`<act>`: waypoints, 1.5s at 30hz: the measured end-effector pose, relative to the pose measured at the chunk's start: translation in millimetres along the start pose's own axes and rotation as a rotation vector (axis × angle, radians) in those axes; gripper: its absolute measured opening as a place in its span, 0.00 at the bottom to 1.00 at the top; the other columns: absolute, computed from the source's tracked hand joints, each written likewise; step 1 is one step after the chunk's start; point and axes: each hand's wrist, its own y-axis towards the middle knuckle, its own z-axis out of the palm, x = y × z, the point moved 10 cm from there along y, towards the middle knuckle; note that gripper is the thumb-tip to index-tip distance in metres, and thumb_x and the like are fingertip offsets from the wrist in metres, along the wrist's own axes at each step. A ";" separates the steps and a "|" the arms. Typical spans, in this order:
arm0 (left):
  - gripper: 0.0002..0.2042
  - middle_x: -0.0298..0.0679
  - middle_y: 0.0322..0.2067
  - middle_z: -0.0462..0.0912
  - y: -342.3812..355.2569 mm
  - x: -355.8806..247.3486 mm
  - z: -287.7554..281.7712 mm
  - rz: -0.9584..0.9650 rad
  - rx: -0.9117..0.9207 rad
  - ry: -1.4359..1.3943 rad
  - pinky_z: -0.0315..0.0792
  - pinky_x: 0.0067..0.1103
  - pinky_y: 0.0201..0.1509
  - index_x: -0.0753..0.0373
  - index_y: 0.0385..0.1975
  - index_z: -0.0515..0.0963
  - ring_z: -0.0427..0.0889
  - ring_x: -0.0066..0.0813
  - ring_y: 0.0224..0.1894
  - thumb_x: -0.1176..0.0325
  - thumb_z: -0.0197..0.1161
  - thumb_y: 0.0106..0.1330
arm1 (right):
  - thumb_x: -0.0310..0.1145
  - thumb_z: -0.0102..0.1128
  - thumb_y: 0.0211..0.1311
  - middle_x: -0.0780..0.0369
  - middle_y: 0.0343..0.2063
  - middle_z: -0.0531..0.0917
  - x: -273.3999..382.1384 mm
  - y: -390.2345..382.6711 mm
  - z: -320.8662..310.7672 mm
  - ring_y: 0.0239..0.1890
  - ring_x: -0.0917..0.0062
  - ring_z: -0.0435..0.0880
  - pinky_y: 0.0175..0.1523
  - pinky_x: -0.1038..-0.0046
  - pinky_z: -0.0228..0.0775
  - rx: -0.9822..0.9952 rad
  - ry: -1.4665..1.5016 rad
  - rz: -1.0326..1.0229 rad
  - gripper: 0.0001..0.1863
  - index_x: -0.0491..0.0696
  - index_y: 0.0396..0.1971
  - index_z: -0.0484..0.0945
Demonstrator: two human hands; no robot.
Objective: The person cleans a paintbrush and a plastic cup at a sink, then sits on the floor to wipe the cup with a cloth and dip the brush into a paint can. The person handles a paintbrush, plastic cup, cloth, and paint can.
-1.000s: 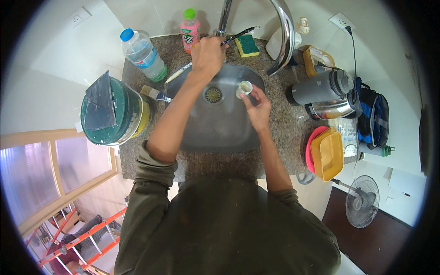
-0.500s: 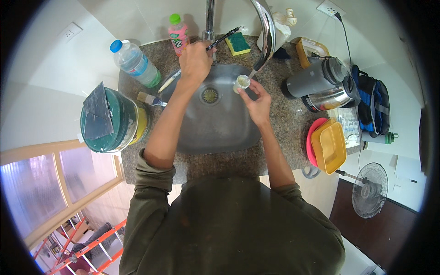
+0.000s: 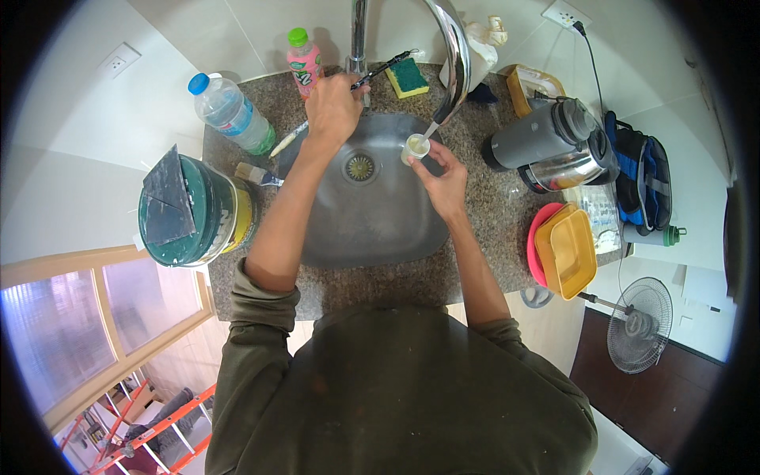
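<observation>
My right hand [image 3: 442, 178] grips a small white jar [image 3: 416, 147] over the grey sink [image 3: 356, 226], under the curved spout of the chrome tap [image 3: 451, 47], from which a thin stream runs into the jar. Up by the tap's base, my left hand [image 3: 332, 111] is closed, with a thin black stick-like item [image 3: 384, 65] above its fingers; whether it holds the item, the tap handle or both is unclear. A green-and-yellow sponge [image 3: 408, 77] lies behind the sink. A pale slender tool [image 3: 286, 138] and a paintbrush [image 3: 257, 175] lie along the sink's left side.
Left are a clear bottle [image 3: 229, 115], pink bottle [image 3: 304, 67] and lidded bucket [image 3: 202, 214]. Right are grey and steel flasks [image 3: 538, 138], yellow tubs [image 3: 566, 249] and a blue-black bag [image 3: 641, 174]. A fan [image 3: 640, 324] stands right, an orange ladder [image 3: 170, 431] lower left.
My right hand has lifted the jar up under the spout, and a stream now runs into it. The whole view has shifted a little, with my left hand still by the tap's base.
</observation>
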 end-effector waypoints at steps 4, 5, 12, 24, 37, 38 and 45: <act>0.09 0.52 0.31 0.86 2.9 -5.3 -2.6 -0.003 0.003 0.030 0.78 0.42 0.42 0.56 0.41 0.88 0.85 0.55 0.37 0.63 0.68 0.65 | 0.35 0.77 0.56 0.54 0.48 0.87 1.4 -1.2 -1.4 0.54 0.68 0.85 0.62 0.66 0.73 -0.004 -0.007 0.000 0.25 0.38 0.52 0.81; 0.09 0.52 0.31 0.86 5.6 -3.7 -3.7 -0.012 0.003 0.026 0.78 0.42 0.42 0.55 0.41 0.88 0.85 0.55 0.37 0.63 0.68 0.65 | 0.34 0.77 0.56 0.54 0.48 0.87 2.8 -1.1 -1.0 0.54 0.68 0.85 0.62 0.66 0.73 -0.002 -0.016 -0.002 0.26 0.38 0.52 0.81; 0.09 0.50 0.30 0.86 11.3 2.2 -0.8 -0.036 -0.017 -0.006 0.78 0.42 0.41 0.53 0.41 0.89 0.86 0.55 0.36 0.62 0.68 0.64 | 0.35 0.77 0.56 0.53 0.47 0.87 -2.9 -0.6 -1.7 0.54 0.68 0.85 0.62 0.66 0.74 -0.003 0.006 -0.044 0.27 0.37 0.53 0.81; 0.11 0.52 0.31 0.87 9.9 4.7 0.1 -0.011 -0.067 -0.041 0.79 0.41 0.43 0.57 0.42 0.88 0.87 0.53 0.36 0.63 0.71 0.62 | 0.40 0.74 0.52 0.47 0.46 0.85 -89.6 -10.1 51.6 0.49 0.54 0.84 0.57 0.59 0.75 0.530 -0.744 0.202 0.25 0.43 0.48 0.85; 0.11 0.52 0.32 0.87 10.4 12.1 1.0 -0.033 -0.059 -0.033 0.78 0.41 0.44 0.58 0.40 0.89 0.87 0.52 0.37 0.61 0.71 0.62 | 0.40 0.74 0.55 0.52 0.51 0.83 -14.9 5.2 47.6 0.53 0.60 0.84 0.61 0.61 0.72 0.367 -0.615 0.047 0.25 0.45 0.52 0.83; 0.11 0.53 0.32 0.87 11.3 11.8 3.5 -0.037 -0.043 -0.034 0.78 0.41 0.44 0.57 0.41 0.89 0.87 0.52 0.37 0.61 0.71 0.62 | 0.38 0.74 0.56 0.52 0.52 0.83 -9.5 4.1 36.0 0.54 0.61 0.84 0.62 0.60 0.71 0.316 -0.470 0.038 0.24 0.46 0.52 0.83; 0.12 0.54 0.31 0.86 11.5 8.6 -1.8 -0.047 -0.043 -0.035 0.79 0.42 0.44 0.57 0.41 0.88 0.86 0.56 0.38 0.58 0.71 0.63 | 0.24 0.73 0.58 0.58 0.53 0.85 2.9 -8.1 -6.0 0.57 0.72 0.82 0.66 0.66 0.69 0.101 -0.025 -0.086 0.25 0.44 0.56 0.76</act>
